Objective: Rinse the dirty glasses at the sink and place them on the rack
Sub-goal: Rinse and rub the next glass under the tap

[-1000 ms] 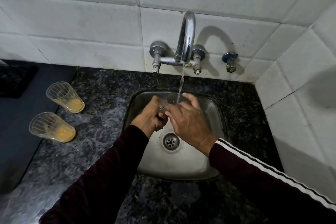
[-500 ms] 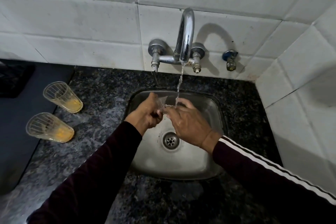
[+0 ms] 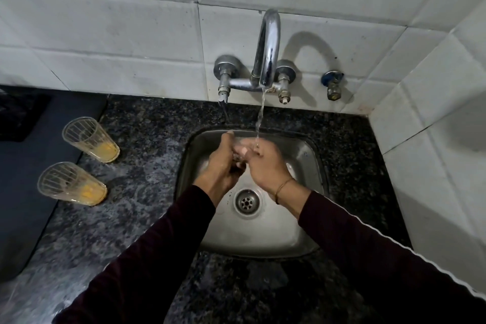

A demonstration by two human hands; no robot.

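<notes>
Tiled wall (image 3: 131, 42) runs along the back and turns down the right side, white with grey grout. Dark speckled counter (image 3: 136, 205) fills the lower view; its left edge is covered by a dark mat (image 3: 23, 192). Steel sink (image 3: 302, 234) is set into the counter toward the back right corner, drain (image 3: 247, 202) near the basin's middle. Two dark sleeves enter from the front edge, the right one with a white stripe. Chrome tap (image 3: 267, 50) is mounted on the wall above the sink's back rim, spout arching forward; a thin stream (image 3: 260, 118) falls from it into the basin's back half. A small valve (image 3: 332, 84) with a blue handle sits on the wall right of the tap. Left hand (image 3: 223, 163) and right hand (image 3: 265, 166) meet over the back of the basin, above the drain, fingers curled in toward each other around a clear glass (image 3: 240, 148); only slivers of it show between the fingers, so the exact grip and its tilt cannot be told. Stream lands at the right hand's fingers, by the glass. A thin bracelet (image 3: 282, 188) circles the right wrist. Two ribbed glasses stand upright near the counter's left edge, beside the mat, well apart from the sink: back glass (image 3: 89, 139) and front glass (image 3: 71, 183), each with orange residue at the bottom.
</notes>
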